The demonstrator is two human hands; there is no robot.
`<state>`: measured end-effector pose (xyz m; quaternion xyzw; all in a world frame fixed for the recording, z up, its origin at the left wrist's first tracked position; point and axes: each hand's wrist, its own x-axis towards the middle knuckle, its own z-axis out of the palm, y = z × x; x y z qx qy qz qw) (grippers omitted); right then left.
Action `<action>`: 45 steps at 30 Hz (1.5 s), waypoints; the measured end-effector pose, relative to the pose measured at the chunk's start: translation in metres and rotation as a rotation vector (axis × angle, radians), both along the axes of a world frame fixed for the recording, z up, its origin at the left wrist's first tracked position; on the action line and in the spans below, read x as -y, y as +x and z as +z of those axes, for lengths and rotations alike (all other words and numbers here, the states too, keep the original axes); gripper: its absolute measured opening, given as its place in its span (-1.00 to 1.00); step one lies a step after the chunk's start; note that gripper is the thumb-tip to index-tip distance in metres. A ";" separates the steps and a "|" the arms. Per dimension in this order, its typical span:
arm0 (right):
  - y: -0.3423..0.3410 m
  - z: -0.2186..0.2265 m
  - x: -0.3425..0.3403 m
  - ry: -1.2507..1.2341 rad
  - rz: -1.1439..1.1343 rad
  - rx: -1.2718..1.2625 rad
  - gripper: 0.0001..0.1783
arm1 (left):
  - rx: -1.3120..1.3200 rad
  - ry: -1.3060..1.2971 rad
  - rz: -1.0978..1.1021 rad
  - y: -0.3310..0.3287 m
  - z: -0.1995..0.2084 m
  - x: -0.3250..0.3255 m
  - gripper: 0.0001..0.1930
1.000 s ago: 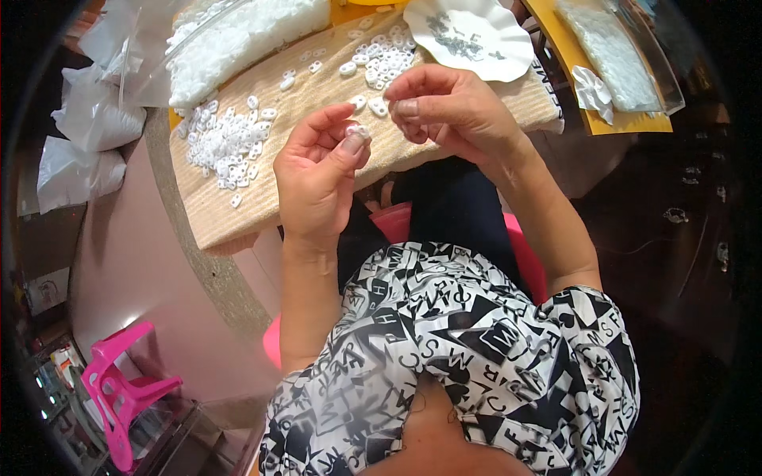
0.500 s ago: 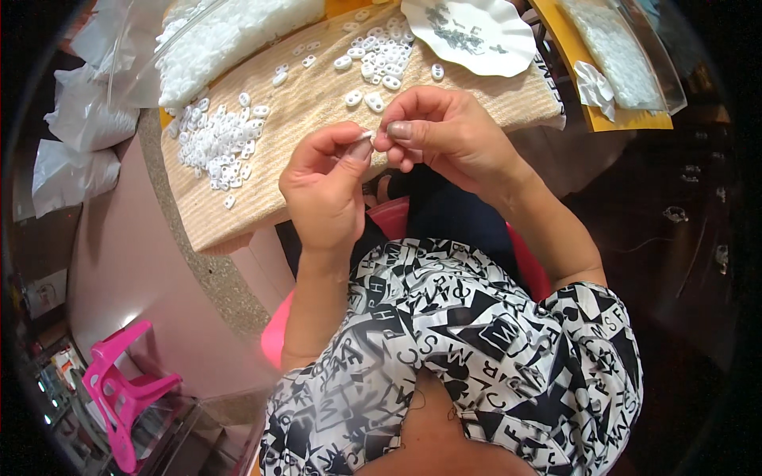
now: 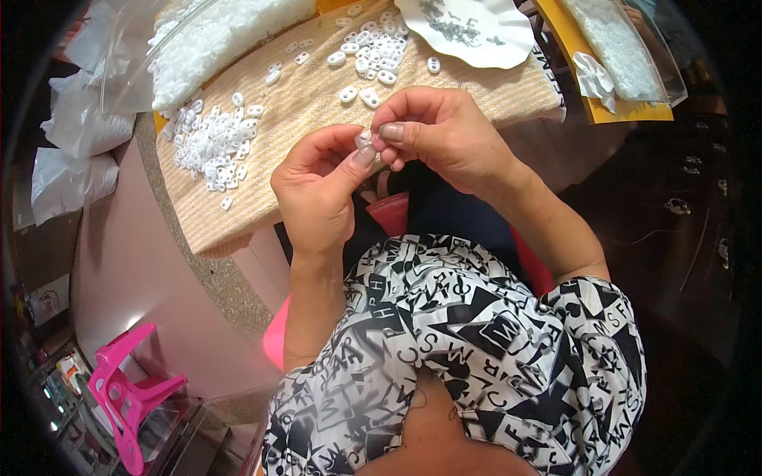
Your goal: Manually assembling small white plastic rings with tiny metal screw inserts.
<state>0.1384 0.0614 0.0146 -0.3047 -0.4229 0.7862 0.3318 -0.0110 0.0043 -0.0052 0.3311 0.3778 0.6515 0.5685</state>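
Observation:
A small white plastic piece [image 3: 364,137] is pinched between the thumb and forefinger of my left hand [image 3: 319,178]. My right hand [image 3: 444,139] meets it from the right, thumb and forefinger closed together at the piece's edge. Whatever sits between those right fingertips is too small to make out. Just beyond my hands, two loose white two-holed oval pieces lie on the striped cloth [image 3: 294,103]. A heap of smaller white pieces [image 3: 210,147] spreads at the left, and a pile of white ovals [image 3: 381,47] lies farther back.
A white wavy-edged plate [image 3: 508,54] with small dark pieces [image 3: 451,32] stands at the back. Clear bags of white pieces [image 3: 230,47] lie back left and back right, beside crumpled white paper [image 3: 594,82]. A pink stool [image 3: 131,393] stands on the floor at the left.
The white piece has turned between my left fingertips, so more of its surface shows. Both hands stay close together, shifting only slightly, and the whole view has moved a little.

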 end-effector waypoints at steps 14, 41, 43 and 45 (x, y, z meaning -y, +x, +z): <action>-0.005 -0.001 0.004 0.269 -0.090 0.193 -0.88 | 0.119 -0.108 0.035 0.002 0.005 0.000 -0.83; -0.013 -0.003 0.016 0.607 -0.202 0.409 -0.92 | -0.112 -0.031 0.150 0.015 -0.001 0.006 -0.90; -0.009 -0.002 0.011 0.522 -0.149 0.397 -0.94 | -0.123 -0.007 0.154 0.014 -0.005 0.004 -0.90; -0.005 -0.001 0.005 0.437 -0.097 0.386 -0.91 | -0.070 -0.042 0.129 0.012 -0.009 0.000 -0.87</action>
